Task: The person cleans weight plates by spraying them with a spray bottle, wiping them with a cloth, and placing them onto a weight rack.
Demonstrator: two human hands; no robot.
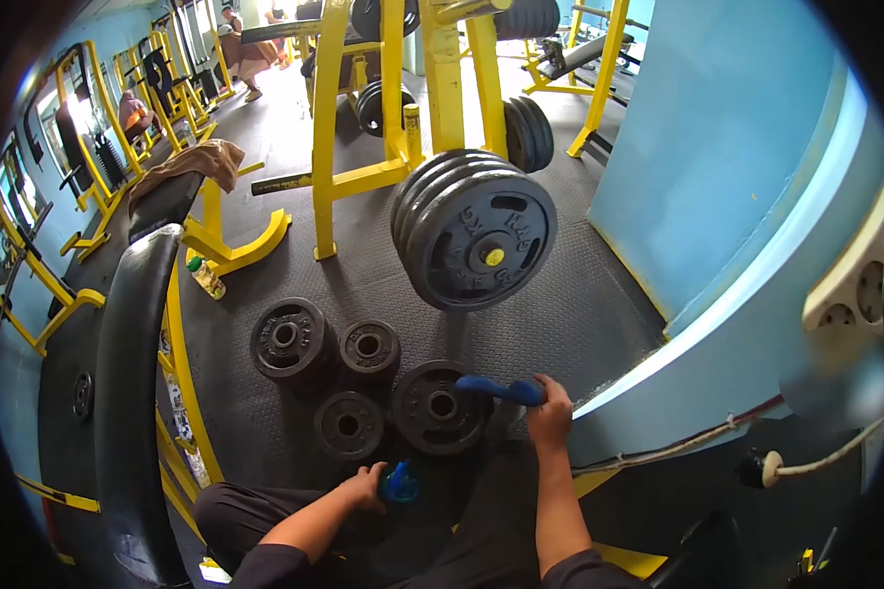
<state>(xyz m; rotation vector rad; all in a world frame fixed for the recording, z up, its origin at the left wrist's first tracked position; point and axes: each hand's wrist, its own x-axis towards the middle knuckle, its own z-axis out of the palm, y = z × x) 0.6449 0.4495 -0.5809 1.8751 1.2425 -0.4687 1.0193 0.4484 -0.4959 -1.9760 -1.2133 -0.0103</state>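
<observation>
My left hand [364, 489] is closed around the side of a translucent blue spray bottle [401, 486], low in front of my lap. In my right hand [550, 417] is a folded blue cloth [501, 389], its far end over the edge of a dark weight plate [432, 432] lying flat on the floor. Whether the cloth touches that plate I cannot tell. Beside it lie a smaller plate [349, 425], another small plate stack [370, 346] and a larger stack [290, 339].
A yellow rack holds upright weight plates [476, 240] ahead. On the left stands a black padded bench [138, 393], with a brown cloth [192, 165] and a bottle [206, 278] beyond. A blue wall [697, 177] with a socket [859, 294] is at right. People are in the background.
</observation>
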